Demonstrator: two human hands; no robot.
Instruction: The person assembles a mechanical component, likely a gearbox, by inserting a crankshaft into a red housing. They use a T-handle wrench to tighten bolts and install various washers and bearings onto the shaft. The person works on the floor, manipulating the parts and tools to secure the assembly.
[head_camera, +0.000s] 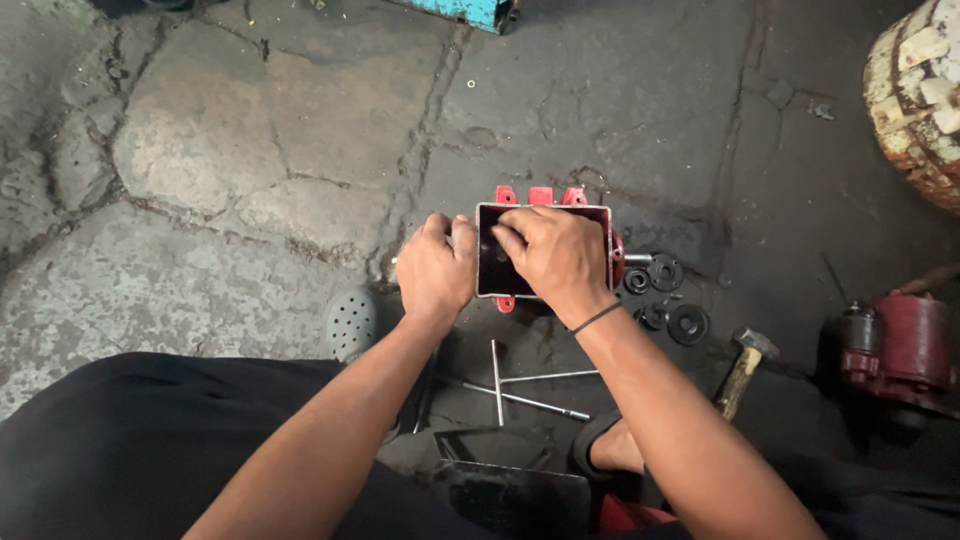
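Note:
A red metal housing (545, 197), open on top with a dark hollow inside, sits on the cracked stone floor. My left hand (435, 270) grips its left wall from outside. My right hand (555, 255) lies over the open top, fingers reaching down into the hollow; what the fingertips touch is hidden. A dark band circles my right wrist.
Several black round gears and bearings (665, 272) lie right of the housing. A hammer (742, 365) with a wooden handle lies further right, beside a red motor-like part (900, 350). Long metal rods (497, 385) lie near my sandalled feet. A rusty white drum (920, 90) stands top right.

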